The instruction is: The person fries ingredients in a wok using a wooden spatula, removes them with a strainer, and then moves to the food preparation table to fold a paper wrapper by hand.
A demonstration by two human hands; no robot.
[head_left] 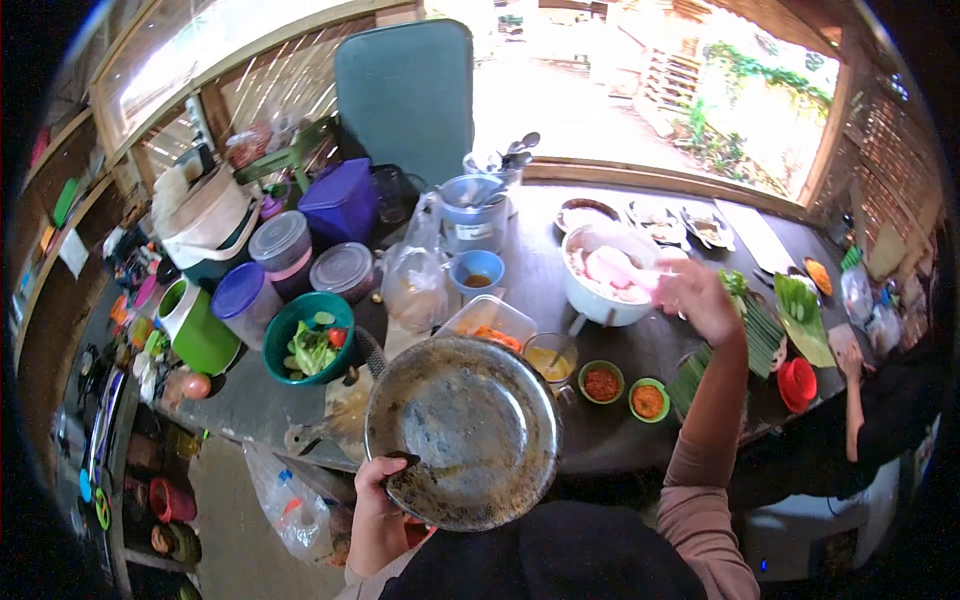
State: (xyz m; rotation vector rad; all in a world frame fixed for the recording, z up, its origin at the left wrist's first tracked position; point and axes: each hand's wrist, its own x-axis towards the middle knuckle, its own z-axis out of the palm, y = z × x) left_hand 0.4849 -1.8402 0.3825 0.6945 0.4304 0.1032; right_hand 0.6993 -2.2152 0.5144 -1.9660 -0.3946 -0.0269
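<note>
My left hand (pixel 375 515) grips the near left rim of a round, stained metal pan (pixel 465 430), thumb on top and its other fingers hidden underneath. The pan is held up in front of my body, with no food visible in it. My right hand (pixel 700 300) is closed around the handle of a pink rice paddle (pixel 612 268). The paddle's blade is over a white basin (pixel 605 310) with pale food, perhaps rice, inside. Close to the pan are a plastic box of orange shreds (pixel 510 318) and a cup of yellow liquid (pixel 550 358).
Two small green bowls (pixel 648 402) hold red-orange paste. At left, a green bowl of vegetables (pixel 300 352) stands near lidded tubs (pixel 245 305). Banana leaves (pixel 800 320) and a red cup (pixel 796 385) lie at right, by another person's hand (pixel 848 355).
</note>
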